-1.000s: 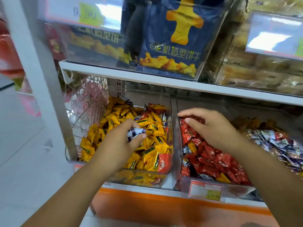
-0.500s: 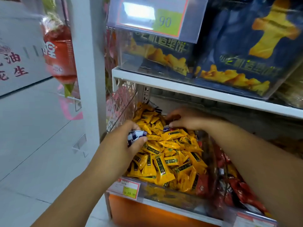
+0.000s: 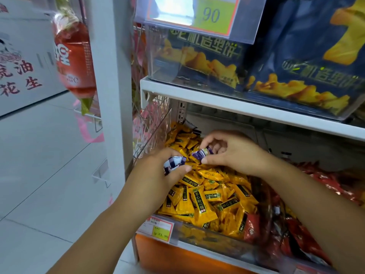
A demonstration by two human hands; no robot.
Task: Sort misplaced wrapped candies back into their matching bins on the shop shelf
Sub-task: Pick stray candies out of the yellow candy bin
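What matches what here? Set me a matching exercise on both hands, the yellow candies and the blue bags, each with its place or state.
1 left hand
2 right hand
3 yellow candies
4 blue bags

a on the upper shelf
b pinches one purple candy
c fill the clear bin
d grips purple-white candies

Pairs: 1-d, 2-b, 3-c, 4-a.

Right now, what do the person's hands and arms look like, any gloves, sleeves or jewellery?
The left hand and right hand are bare: no gloves, rings or watch. The left forearm and right forearm are bare too, no sleeve in view.
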